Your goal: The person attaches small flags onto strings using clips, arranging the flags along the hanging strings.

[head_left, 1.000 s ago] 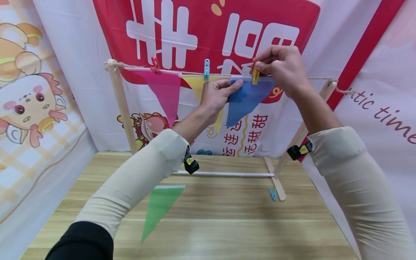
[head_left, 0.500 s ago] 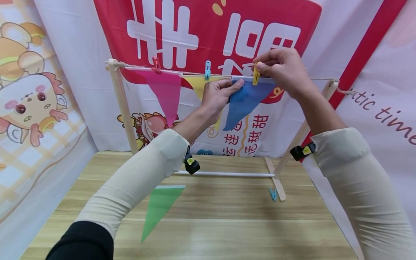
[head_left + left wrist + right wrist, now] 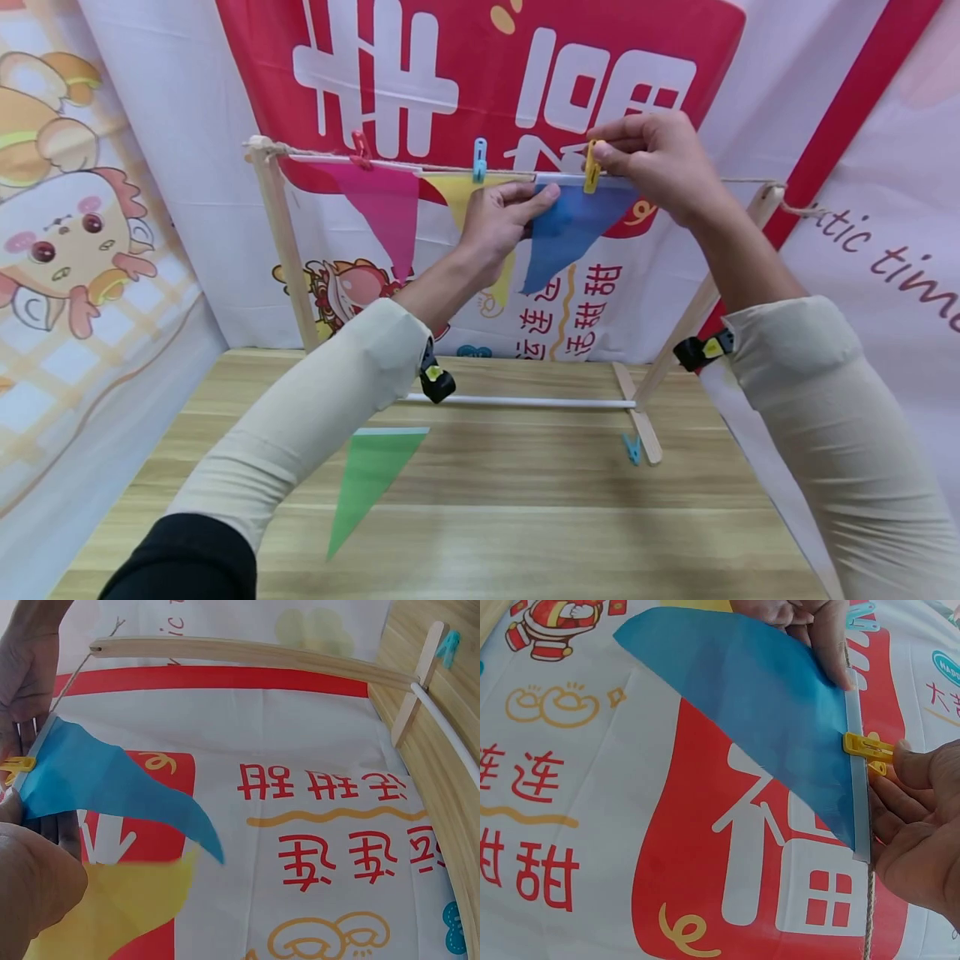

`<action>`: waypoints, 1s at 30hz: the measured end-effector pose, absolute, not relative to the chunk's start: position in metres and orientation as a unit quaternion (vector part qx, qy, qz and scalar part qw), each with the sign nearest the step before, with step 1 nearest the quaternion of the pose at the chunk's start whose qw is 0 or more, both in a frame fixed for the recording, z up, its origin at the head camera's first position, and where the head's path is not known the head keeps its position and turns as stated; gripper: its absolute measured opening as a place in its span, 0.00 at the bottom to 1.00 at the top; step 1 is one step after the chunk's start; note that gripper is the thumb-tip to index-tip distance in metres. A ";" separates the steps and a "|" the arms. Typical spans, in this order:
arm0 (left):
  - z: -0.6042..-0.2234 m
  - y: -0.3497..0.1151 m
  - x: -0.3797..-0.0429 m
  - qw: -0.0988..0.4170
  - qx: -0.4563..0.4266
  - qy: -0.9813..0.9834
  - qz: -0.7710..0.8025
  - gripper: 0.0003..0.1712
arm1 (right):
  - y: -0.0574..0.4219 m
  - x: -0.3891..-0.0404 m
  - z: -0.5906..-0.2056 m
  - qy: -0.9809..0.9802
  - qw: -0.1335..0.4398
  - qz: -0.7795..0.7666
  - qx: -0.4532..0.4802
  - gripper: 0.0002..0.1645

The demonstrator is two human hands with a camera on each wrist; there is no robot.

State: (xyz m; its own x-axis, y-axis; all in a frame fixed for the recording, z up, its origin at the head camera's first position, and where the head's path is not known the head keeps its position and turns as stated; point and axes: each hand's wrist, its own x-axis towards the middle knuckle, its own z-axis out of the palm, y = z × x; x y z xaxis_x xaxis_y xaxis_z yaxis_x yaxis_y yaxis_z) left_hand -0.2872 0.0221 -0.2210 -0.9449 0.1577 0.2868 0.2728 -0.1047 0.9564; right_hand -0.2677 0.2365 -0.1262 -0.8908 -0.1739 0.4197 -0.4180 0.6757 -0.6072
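A blue triangular pennant hangs by its white top edge along the twine. My left hand pinches the pennant's upper left corner between thumb and fingers. With my right hand I pinch a yellow clothespin, whose jaws sit over the pennant's top edge in the right wrist view. To the left, a yellow pennant, partly hidden by my left hand, hangs under a light blue clothespin. Farther left is a pink pennant under a red clothespin.
The twine runs between two wooden posts, joined low down by a white rod. On the wooden table lie a green pennant and a blue clothespin beside the right foot. A printed cloth backdrop stands close behind.
Both hands keep their holds on the blue pennant and yellow clothespin. The pennant's lower tip swings slightly; the right hand shifts marginally to the right.
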 end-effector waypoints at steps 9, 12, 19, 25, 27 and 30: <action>-0.224 0.016 -0.288 0.040 -0.153 -0.680 -0.716 0.26 | 0.241 -0.265 -0.124 -0.906 0.147 0.361 0.164 0.31; -0.224 0.013 -0.288 0.038 -0.150 -0.679 -0.718 0.25 | 0.243 -0.265 -0.125 -0.908 0.143 0.361 0.159 0.32; -0.227 0.004 -0.287 0.045 -0.164 -0.680 -0.713 0.21 | 0.245 -0.265 -0.125 -0.908 0.146 0.364 0.150 0.36; -0.228 -0.003 -0.285 0.042 -0.164 -0.676 -0.718 0.19 | 0.250 -0.264 -0.126 -0.909 0.147 0.362 0.147 0.40; -0.229 -0.006 -0.285 0.041 -0.163 -0.677 -0.717 0.18 | 0.252 -0.264 -0.127 -0.908 0.147 0.365 0.145 0.40; -0.230 -0.009 -0.284 0.041 -0.163 -0.679 -0.714 0.18 | 0.256 -0.262 -0.127 -0.904 0.153 0.371 0.145 0.40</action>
